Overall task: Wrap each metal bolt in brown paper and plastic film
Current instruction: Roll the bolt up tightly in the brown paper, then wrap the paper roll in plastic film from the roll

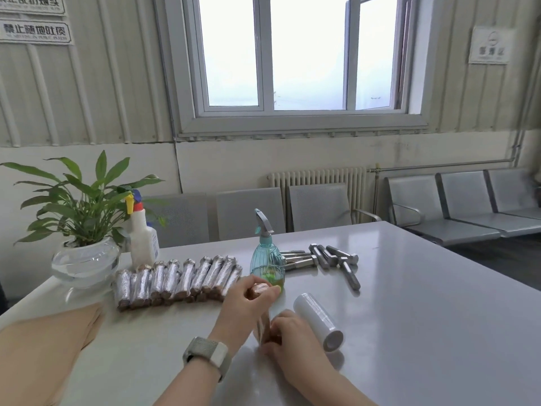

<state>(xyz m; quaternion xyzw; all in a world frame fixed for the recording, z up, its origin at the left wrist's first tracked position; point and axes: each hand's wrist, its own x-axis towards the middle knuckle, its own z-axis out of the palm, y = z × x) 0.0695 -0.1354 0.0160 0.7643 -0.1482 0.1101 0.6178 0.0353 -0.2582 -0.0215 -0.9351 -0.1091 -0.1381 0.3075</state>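
Note:
A bolt wrapped in brown paper (261,315) lies lengthwise on the white table between my hands. My left hand (244,306) pinches its far end, and my right hand (292,341) grips its near end. A roll of plastic film (317,323) lies just right of my right hand. Several bare metal bolts (330,259) lie farther back on the table. A row of several wrapped bolts (178,281) sits to the left. Sheets of brown paper (44,347) lie at the near left.
A teal spray bottle (267,259) stands just beyond my left hand. A white spray bottle (143,238) and a potted plant in a glass bowl (85,259) stand at the back left. Grey chairs (319,206) line the wall behind the table (424,317).

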